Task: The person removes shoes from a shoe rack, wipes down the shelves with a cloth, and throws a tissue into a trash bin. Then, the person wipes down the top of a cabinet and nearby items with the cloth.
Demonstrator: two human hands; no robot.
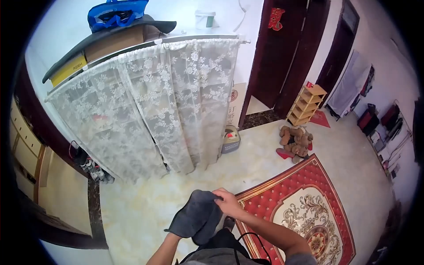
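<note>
A dark grey, soft piece with a curved edge, perhaps a floppy hat or folded cloth (pixel 194 216), is held up in front of my body. My right hand (pixel 227 203) pinches its upper right edge between thumb and fingers. From the lower left, my left forearm reaches up to it, and only the wrist of my left hand (pixel 173 237) shows. The fingers of that hand are hidden behind or inside the grey piece. Below it are my dark trousers and one dark shoe (pixel 229 224).
A rack with a white lace curtain (pixel 176 106) stands ahead, with a blue bag (pixel 117 17) and boxes on top. To the right lie a red patterned rug (pixel 304 207) and several brown slippers (pixel 296 141). A small wooden shelf (pixel 305 105) stands by the doors.
</note>
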